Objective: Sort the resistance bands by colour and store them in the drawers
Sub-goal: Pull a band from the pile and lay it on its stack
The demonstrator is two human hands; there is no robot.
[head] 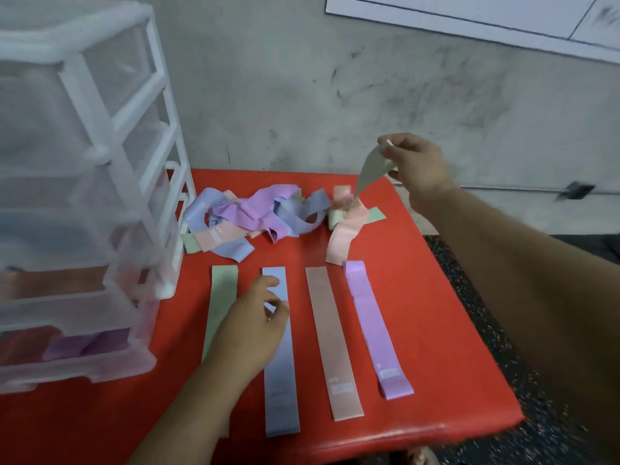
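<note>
Fingers (391,146) of my right hand (414,166) pinch a green band (370,169) above the pile (255,214), while my left hand (251,325) rests loosely curled, grasping nothing, on the blue strip (280,370).

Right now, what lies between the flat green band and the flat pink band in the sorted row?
In the head view, the flat blue band lies between the green band and pink band, with the left hand resting partly over it.

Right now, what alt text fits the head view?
The right hand lifts a pale green band from a tangled pile on a red table; the left hand rests over green, blue, pink and purple bands laid flat beside clear drawers.
</note>
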